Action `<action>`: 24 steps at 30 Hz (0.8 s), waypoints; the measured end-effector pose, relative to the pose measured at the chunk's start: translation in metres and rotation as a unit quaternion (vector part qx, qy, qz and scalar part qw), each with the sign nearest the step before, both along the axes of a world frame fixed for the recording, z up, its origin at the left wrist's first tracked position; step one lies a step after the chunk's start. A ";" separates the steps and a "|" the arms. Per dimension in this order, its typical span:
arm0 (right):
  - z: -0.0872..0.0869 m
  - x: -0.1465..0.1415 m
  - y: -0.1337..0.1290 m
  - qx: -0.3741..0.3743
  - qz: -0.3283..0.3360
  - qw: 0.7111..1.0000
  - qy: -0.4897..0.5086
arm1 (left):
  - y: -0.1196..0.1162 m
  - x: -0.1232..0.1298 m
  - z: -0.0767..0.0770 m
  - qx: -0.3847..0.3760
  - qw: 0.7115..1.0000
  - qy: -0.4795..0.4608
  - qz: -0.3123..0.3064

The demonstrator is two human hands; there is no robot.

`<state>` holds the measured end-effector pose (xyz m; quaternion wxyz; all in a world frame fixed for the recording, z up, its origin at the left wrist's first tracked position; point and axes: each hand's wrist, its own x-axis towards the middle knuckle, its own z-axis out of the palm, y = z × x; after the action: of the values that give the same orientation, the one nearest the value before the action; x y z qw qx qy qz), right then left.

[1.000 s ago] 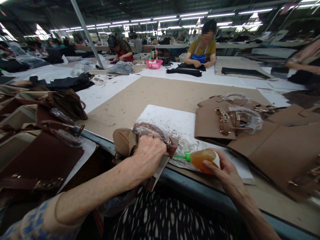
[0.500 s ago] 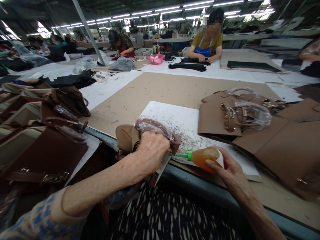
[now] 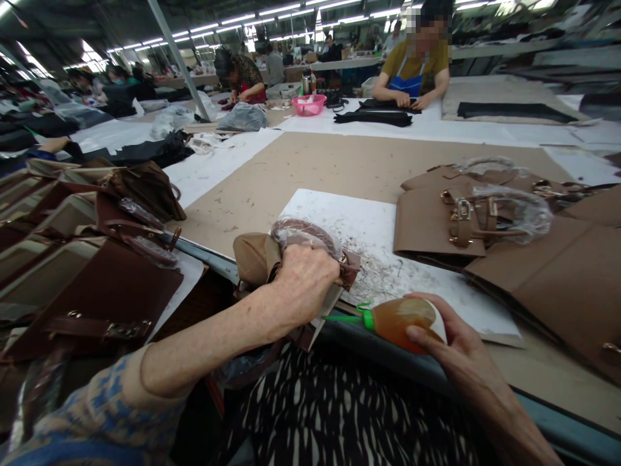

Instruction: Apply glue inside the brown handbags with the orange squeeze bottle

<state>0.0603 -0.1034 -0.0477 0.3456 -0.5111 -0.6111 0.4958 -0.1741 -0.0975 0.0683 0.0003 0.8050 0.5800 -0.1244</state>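
Note:
My left hand (image 3: 306, 279) is closed on a brown handbag (image 3: 257, 259) at the table's front edge, its fingers hidden behind the knuckles. Clear plastic wraps the bag's arched handle, and a metal fitting shows just right of my fist. In my right hand (image 3: 453, 333) is a squeeze bottle (image 3: 400, 323) of amber liquid, probably glue, lying nearly level. Its thin green nozzle points left, with the tip close to the bag's edge below my left hand. Whether the tip touches the bag I cannot tell.
Dark brown handbags (image 3: 92, 291) crowd the left side. Taupe handbags (image 3: 436, 220) lie at the right. A stained white board (image 3: 378, 252) rests on the table. Farther back are a pink basket (image 3: 309, 105), black strips (image 3: 373, 119) and a co-worker (image 3: 412, 65) in a blue apron.
The bottle has moved lower, and its nozzle tip has gone from beside the bag's fitting to below my left fist. My left hand keeps its hold. The whole view has shifted slightly.

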 end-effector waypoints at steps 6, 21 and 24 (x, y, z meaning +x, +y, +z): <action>-0.001 -0.005 -0.012 -0.030 -0.014 0.999 0.029 | -0.001 -0.003 -0.006 0.044 0.999 0.011 -0.025; 0.003 -0.011 -0.032 -0.029 0.013 0.999 0.044 | 0.001 0.001 -0.006 0.035 0.999 0.011 -0.005; 0.010 -0.016 -0.038 -0.059 -0.018 0.996 0.061 | 0.001 0.001 -0.005 0.034 0.999 0.015 -0.003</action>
<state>0.0443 -0.1414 -0.0382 0.3603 -0.5104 -0.5490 0.5552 -0.1730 -0.0962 0.0630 -0.0363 0.8043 0.5815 -0.1163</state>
